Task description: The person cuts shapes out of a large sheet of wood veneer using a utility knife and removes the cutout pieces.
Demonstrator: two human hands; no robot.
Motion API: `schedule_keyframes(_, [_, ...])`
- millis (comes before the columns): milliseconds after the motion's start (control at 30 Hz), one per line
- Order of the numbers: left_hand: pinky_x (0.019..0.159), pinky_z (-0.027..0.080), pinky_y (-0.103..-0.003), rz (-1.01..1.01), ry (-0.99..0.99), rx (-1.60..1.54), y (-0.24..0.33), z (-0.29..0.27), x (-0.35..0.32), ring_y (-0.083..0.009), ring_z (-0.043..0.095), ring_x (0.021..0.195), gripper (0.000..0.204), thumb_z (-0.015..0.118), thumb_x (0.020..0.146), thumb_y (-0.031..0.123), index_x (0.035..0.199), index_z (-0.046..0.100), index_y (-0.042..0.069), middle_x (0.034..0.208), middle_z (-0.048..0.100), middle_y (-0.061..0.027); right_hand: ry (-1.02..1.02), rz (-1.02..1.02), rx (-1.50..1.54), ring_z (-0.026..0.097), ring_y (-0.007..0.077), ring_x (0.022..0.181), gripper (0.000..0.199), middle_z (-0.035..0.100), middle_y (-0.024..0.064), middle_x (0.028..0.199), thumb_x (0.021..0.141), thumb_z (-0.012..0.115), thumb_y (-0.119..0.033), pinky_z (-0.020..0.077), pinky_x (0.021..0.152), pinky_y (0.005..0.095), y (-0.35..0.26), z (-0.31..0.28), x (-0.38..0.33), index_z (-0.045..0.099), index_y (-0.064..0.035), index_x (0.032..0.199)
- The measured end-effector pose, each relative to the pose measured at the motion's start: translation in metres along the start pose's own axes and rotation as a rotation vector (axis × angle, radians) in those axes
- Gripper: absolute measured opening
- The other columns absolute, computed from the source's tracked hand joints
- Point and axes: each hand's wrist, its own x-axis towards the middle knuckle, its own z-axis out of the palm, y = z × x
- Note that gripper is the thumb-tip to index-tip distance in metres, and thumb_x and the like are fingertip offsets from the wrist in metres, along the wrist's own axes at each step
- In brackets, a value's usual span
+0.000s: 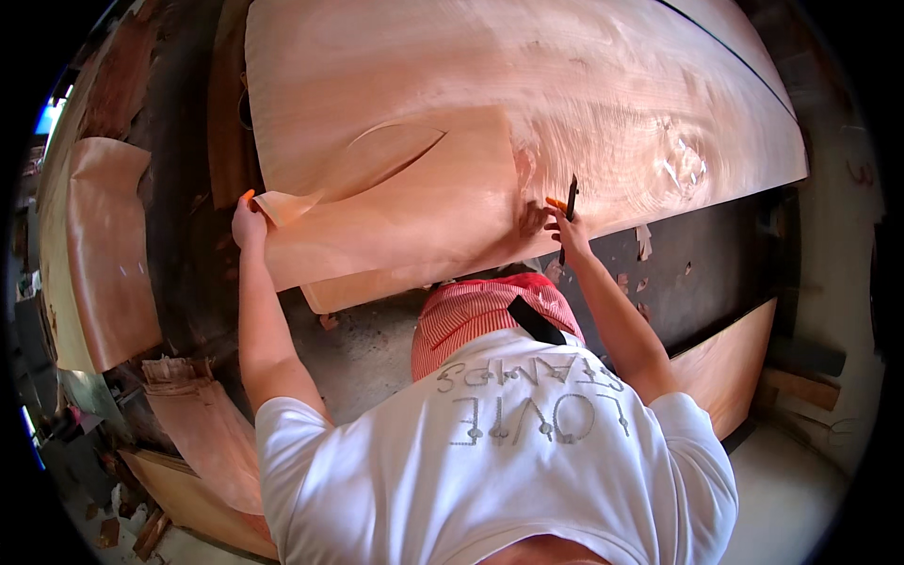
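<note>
A thin veneer sheet [414,202] lies over a larger wood panel [603,85] in front of me. Its left end is lifted and curled, and a long pointed split opens across its upper part. My left hand [249,226] is closed on that curled left edge, with orange covering a fingertip. To the right, my right hand [569,231] grips a slim black knife [573,196], held nearly upright just past the sheet's right edge. Orange shows on a finger of this hand too. The blade cannot be made out clearly.
More veneer pieces [113,254] hang or lie at the left, with a torn strip [207,424] below them. Scraps [643,243] are scattered on the dark surface under the panel's near edge. A wooden board [725,363] leans at the lower right. Wood offcuts [151,532] lie at the lower left.
</note>
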Motion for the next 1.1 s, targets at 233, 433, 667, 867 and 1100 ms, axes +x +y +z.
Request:
schedule_keyframes(233, [0.094,0.031,-0.044,-0.209,0.455,0.26,0.057,0.038,-0.022,-0.0321,0.033,0.119,0.059,0.061,0.072,0.023,0.122,0.04,0.0,0.127,0.034,-0.0235,0.003,0.015,0.078,0.055,0.0067,0.06,0.025,0.062,0.0001,0.088,0.09,0.046,-0.022,0.0391,0.05,0.0185,-0.023,0.028,0.053,0.055,-0.0092,0.11])
schedule_keyframes(433, [0.097,0.022,-0.054,0.357,0.018,-0.061,0.172,0.097,-0.125,-0.0315,0.034,0.12,0.059,0.058,0.075,0.03,0.122,0.04,0.0,0.127,0.039,-0.0197,0.013,0.031,0.07,0.05,0.0066,0.054,0.024,0.058,0.0011,0.077,0.089,0.048,-0.02,0.037,0.047,0.0185,-0.034,0.049,0.072,0.055,-0.0048,0.106])
schedule_keyframes(667, [0.101,0.014,-0.054,0.597,-0.199,0.184,0.207,0.156,-0.17,-0.0267,0.024,0.128,0.067,0.055,0.077,0.041,0.13,0.033,0.005,0.139,0.025,-0.0118,0.038,-0.132,-0.073,0.042,0.0058,0.048,0.015,0.046,-0.0035,0.059,0.084,0.057,-0.016,0.0334,0.043,0.021,-0.06,0.07,0.09,0.056,-0.0021,0.089])
schedule_keyframes(867, [0.101,0.013,-0.054,0.54,-0.171,0.183,0.199,0.157,-0.178,-0.029,0.027,0.127,0.063,0.052,0.078,0.037,0.129,0.035,0.004,0.136,0.03,-0.0133,-0.531,-1.182,-0.704,0.06,0.0228,0.071,0.032,0.059,0.0063,0.084,0.062,0.066,-0.005,0.0498,0.058,0.0314,-0.093,0.081,0.036,0.061,-0.0103,0.093])
schedule_keyframes(1100, [0.103,0.008,-0.053,0.431,-0.25,0.2,0.198,0.177,-0.188,-0.0308,0.022,0.129,0.063,0.055,0.076,0.035,0.125,0.038,-0.001,0.136,0.029,-0.0173,-0.476,-1.073,-0.653,0.059,0.0236,0.075,0.037,0.058,0.0077,0.085,0.06,0.065,0.003,0.0476,0.059,0.0292,-0.098,0.075,0.035,0.061,-0.0087,0.094])
